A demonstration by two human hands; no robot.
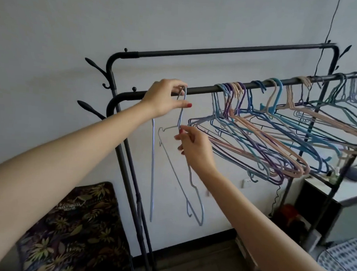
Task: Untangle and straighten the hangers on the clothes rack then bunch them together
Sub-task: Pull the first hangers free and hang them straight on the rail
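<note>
Hanger (pixel 180 123) hook pinched by left hand (pixel 163 97), neck by right hand (pixel 195 150)

Soft, even daylight fills the room, brightest on the pale wall (pixel 178 22), with only faint shadows. The wide lens bows the rack's rails (pixel 228 50) near the edges. Hangers at far right (pixel 356 81) blur slightly; no glare.

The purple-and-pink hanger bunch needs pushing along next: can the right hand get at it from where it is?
Probably yes: the right hand sits just beside the hanger bunch, nothing between, though it pinches a pale blue hanger.
</note>
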